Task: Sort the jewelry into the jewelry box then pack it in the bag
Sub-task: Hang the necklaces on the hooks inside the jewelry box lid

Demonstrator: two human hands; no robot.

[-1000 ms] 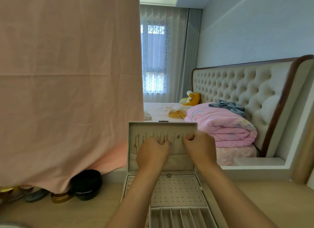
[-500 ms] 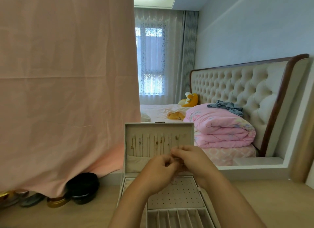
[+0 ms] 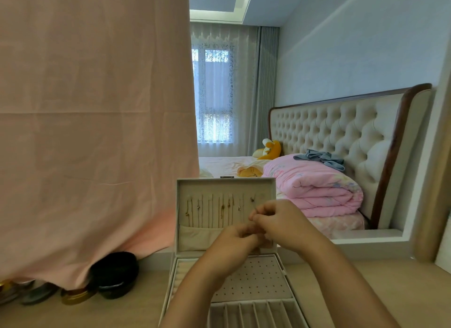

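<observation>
The left hand (image 3: 234, 241) and right hand (image 3: 286, 226) are bare, like both forearms (image 3: 341, 281) in view.

A home bedroom: a tufted headboard (image 3: 336, 129) backs a bed (image 3: 227, 162) with a folded pink quilt (image 3: 314, 186), a curtained window (image 3: 214, 95) beyond it.

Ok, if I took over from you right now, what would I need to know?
Right hand: pinches a thin chain hanging at the right end of the lid.
Left hand: fingers curled just below; what they hold is hidden.
Jewelry box: open on the table, lid upright.
Done: a row of necklaces hangs in the lid.
Left: probably settle this chain, close the box and pack it in the bag. The perforated tray and the slots look empty. No bag is in view.
</observation>
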